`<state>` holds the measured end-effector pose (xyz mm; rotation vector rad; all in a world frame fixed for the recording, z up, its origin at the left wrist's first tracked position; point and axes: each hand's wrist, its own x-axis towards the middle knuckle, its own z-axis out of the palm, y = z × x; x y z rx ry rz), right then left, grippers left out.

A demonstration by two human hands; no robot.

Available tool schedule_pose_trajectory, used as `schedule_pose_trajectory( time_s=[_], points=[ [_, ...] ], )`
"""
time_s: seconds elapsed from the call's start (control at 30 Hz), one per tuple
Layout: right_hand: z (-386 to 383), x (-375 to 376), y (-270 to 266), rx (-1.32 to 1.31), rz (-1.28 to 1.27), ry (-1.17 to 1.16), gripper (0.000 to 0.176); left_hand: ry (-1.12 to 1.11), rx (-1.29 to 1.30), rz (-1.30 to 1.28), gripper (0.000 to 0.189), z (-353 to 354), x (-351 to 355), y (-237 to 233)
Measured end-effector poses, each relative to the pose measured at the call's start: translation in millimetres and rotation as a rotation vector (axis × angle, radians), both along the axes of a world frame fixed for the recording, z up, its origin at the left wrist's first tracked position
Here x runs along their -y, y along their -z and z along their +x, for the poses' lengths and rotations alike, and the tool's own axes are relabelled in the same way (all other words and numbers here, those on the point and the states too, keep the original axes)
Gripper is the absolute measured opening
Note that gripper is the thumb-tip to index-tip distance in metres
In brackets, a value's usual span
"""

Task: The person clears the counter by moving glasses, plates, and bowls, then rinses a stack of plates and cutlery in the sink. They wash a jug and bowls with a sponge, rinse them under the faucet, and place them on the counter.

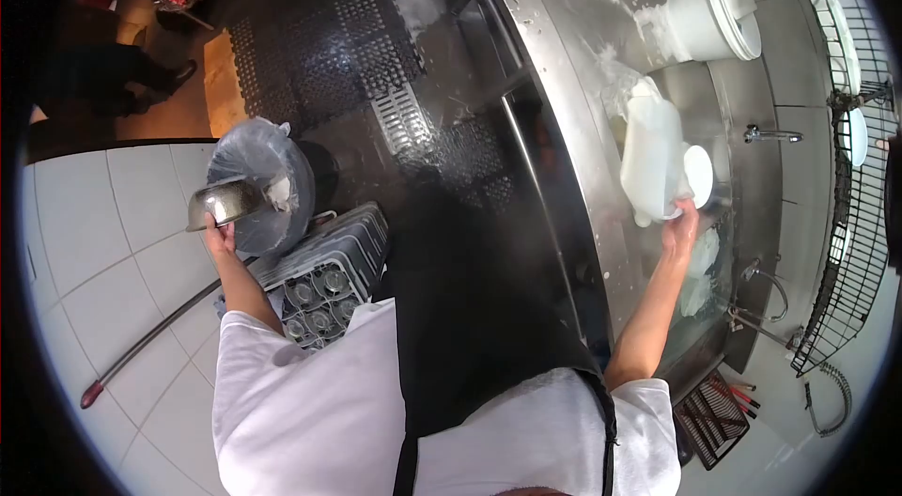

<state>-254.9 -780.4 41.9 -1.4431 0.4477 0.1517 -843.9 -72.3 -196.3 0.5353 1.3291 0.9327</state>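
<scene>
Soapy stainless steel sink counter [562, 50] fronts the person, whose left hand [221, 238] grips a round shiny steel bowl [228, 203] tilted over a clear-plastic-lined bin [272, 162], seemingly emptying it, while the right hand [678, 225] grasps a white plastic jug [651, 158] at the basin; carrying the bowl across would need a firm one-handed hold.

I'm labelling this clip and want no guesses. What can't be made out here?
Head view only:
- Inside of the bowl held in the left hand: its tilted wall hides it.
- Grip of the right hand: fingertips are lost against the white jug.
- Bottom of the sink: foam and glare cover it.
- Wire rack: cut off by the dark lens edge.
</scene>
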Motion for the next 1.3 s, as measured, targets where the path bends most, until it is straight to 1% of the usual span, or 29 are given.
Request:
schedule_pose_trajectory(
  time_s=[0.03, 0.07, 0.17, 0.2, 0.3, 0.33, 0.43, 0.47, 0.5, 0.57, 0.63, 0.67, 0.7, 0.77, 0.8, 0.83, 0.87, 0.9, 0.93, 0.97, 1.0, 1.03, 1.07, 1.1, 1.13, 1.2, 1.23, 1.3],
  points=[
    [2.1, -2.8, -1.4, 0.004, -0.025, -0.04, 0.016, 0.017, -0.081, -0.018, 0.039, 0.2, -5.0, 1.1],
    [2.9, -3.7, -2.9, 0.006, -0.05, -0.078, 0.013, 0.09, -0.168, -0.042, 0.038, -0.1, -9.4, 1.5],
    [1.0, -9.2, -12.2, -0.059, -0.103, -0.161, 0.007, 0.215, -0.588, -0.103, 0.034, 18.1, 3.5, -14.4],
    [1.0, -13.5, -17.4, -0.09, -0.115, -0.185, 0.008, 0.172, -0.655, -0.061, 0.033, 28.3, 12.7, -19.5],
    [-2.9, -37.7, -38.1, -0.169, -0.066, -0.247, 0.015, -0.069, -0.14, -0.014, 0.038, 3.9, 4.3, 9.6],
    [-0.4, -37.3, -36.9, -0.18, -0.042, -0.271, 0.022, -0.117, -0.064, 0.043, 0.046, -4.0, 4.2, 13.3],
    [14.1, -24.9, -31.2, -0.21, 0.173, -0.382, 0.025, -0.08, -0.252, 0.144, 0.049, -52.8, -9.6, 46.2],
    [19.3, -24.8, -32.7, -0.227, 0.241, -0.372, 0.029, -0.101, -0.244, 0.161, 0.049, -51.7, -6.5, 39.0],
    [24.1, -28.1, -37.2, -0.242, 0.308, -0.361, 0.033, -0.115, -0.18, 0.178, 0.048, -43.5, 0.4, 28.2],
    [33.0, -36.3, -46.5, -0.288, 0.544, -0.176, 0.034, -0.125, -0.035, 0.211, 0.047, -22.0, 15.8, -1.8],
    [47.0, -32.9, -56.1, -0.248, 0.735, -0.153, 0.037, -0.081, 0.112, 0.246, 0.046, 5.6, 36.5, -34.6],
    [47.9, -23.5, -59.7, -0.228, 0.829, -0.142, 0.038, -0.069, 0.19, 0.269, 0.044, 28.1, 60.1, -58.9],
    [43.9, -8.7, -63.0, -0.17, 0.798, -0.188, 0.04, -0.059, 0.266, 0.29, 0.043, 50.5, 87.2, -84.7],
    [37.3, 25.3, -66.9, -0.058, 0.732, -0.281, 0.044, 0.114, 0.28, 0.348, 0.043, 70.1, 112.4, -110.1],
    [25.8, 53.6, -66.3, 0.04, 0.627, -0.347, 0.044, 0.197, 0.286, 0.376, 0.043, 77.9, 125.0, -121.6],
    [6.4, 82.3, -72.1, 0.11, 0.476, -0.35, 0.044, 0.229, 0.257, 0.378, 0.043, 89.2, 142.3, -137.6],
    [-18.2, 104.6, -73.7, 0.198, 0.294, -0.121, 0.038, 0.264, 0.227, 0.381, 0.043, 103.1, 161.0, -156.4],
    [-46.7, 123.0, -81.5, 0.217, 0.072, 0.092, 0.03, 0.301, 0.198, 0.385, 0.043, 114.7, 177.7, -174.3],
    [-65.4, 176.0, -73.1, 0.209, -0.108, -0.001, 0.024, 0.381, 0.196, 0.388, 0.041, 123.1, 190.3, -188.3],
    [-86.8, 226.9, -58.9, 0.237, -0.291, 0.034, 0.028, 0.444, 0.193, 0.4, 0.04, 135.7, 205.3, -205.4],
    [-113.0, 265.7, -59.5, 0.192, -0.522, 0.035, 0.036, 0.505, 0.19, 0.41, 0.04, 150.2, 222.2, -224.3],
    [-134.4, 320.5, -44.6, 0.198, -0.851, 0.027, 0.038, 0.565, 0.187, 0.421, 0.039, 163.3, 236.5, -241.4],
    [-160.3, 351.4, -43.8, 0.246, -1.094, 0.018, 0.041, 0.653, 0.178, 0.454, 0.037, 175.5, 244.5, -254.9],
    [-187.6, 350.5, -68.8, -0.028, -1.516, -0.027, 0.041, 0.732, 0.153, 0.477, 0.036, 188.9, 250.4, -268.6],
    [-205.5, 358.3, -70.8, -0.224, -1.676, 0.015, 0.043, 0.813, 0.126, 0.497, 0.036, 203.2, 255.6, -282.6],
    [-226.4, 401.3, -46.0, -0.252, -1.69, -0.134, 0.042, 0.955, 0.091, 0.55, 0.036, 235.6, 274.7, -314.0],
    [-233.1, 416.4, -28.6, -0.268, -1.692, -0.203, 0.042, 0.991, 0.115, 0.57, 0.035, 253.1, 283.1, -327.8],
    [-231.5, 422.9, 8.3, -0.198, -1.65, -0.288, 0.038, 1.066, 0.17, 0.603, 0.033, 288.6, 298.2, -348.9]
  ],
)
